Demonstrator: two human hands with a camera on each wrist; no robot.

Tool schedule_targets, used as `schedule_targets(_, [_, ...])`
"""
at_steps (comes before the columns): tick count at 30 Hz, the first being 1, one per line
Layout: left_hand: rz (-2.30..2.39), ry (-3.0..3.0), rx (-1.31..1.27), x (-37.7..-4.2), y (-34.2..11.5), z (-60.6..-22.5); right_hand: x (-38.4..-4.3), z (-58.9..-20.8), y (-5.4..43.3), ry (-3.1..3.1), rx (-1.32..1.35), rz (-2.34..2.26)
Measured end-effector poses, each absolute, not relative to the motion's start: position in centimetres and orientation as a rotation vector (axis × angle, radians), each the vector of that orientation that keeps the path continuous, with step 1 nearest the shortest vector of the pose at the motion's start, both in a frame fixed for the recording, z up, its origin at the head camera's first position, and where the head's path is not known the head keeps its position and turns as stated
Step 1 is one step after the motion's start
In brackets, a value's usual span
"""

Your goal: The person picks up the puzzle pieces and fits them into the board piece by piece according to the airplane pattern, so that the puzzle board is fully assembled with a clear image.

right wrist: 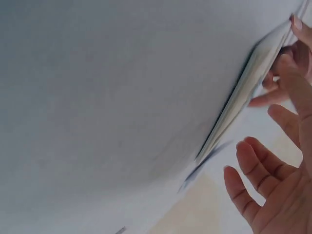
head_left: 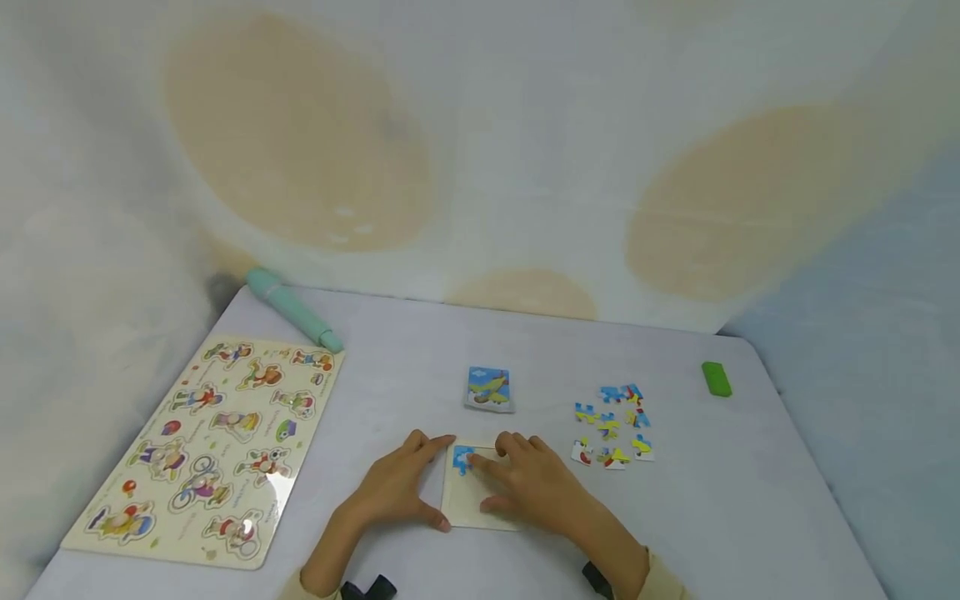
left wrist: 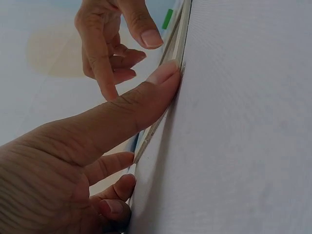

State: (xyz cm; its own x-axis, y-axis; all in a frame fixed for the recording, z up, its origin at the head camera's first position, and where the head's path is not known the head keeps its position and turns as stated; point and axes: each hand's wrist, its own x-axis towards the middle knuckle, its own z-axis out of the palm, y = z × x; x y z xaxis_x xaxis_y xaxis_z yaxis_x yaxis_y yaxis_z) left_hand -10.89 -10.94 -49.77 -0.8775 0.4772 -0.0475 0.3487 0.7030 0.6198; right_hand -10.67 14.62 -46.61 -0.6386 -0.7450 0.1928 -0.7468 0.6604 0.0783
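A small pale puzzle board (head_left: 471,500) lies flat on the table, with a blue puzzle piece (head_left: 462,458) in its upper left corner. My left hand (head_left: 397,483) spans the board's left side, index fingertip at the top corner and thumb at the bottom one. In the left wrist view, the left thumb (left wrist: 131,107) rests along the board's edge. My right hand (head_left: 536,483) is over the board's right part, its extended index finger touching the blue piece. The right wrist view shows the right hand's fingers (right wrist: 256,170) loosely spread near the board.
Loose puzzle pieces (head_left: 609,427) are spread to the right. A picture tile with a yellow plane (head_left: 489,389) lies beyond the board. On the left are a large picture board (head_left: 217,450) and a mint-green tube-shaped object (head_left: 294,310). A green block (head_left: 716,379) sits far right.
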Motion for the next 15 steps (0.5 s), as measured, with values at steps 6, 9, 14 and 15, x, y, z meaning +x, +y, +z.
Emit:
schedule_targets(6, [0.922,2.707,0.651,-10.9,-11.0,-49.9,-12.5,-45.8,17.2,-2.797,1.009,0.296])
schedule_targets(9, [0.923,2.697,0.643,-10.9,-11.0,-49.9,-13.7,-45.7,19.0,-2.853,0.852,0.491])
schedule_targets(14, [0.925,2.692,0.647,-10.9,-10.9,-50.0,-15.6,-46.3,22.4,-2.922,0.571,0.756])
schedule_targets(15, [0.925,2.691,0.649,-10.9,-10.9,-50.0,-15.9,-46.4,23.0,-2.931,0.522,0.774])
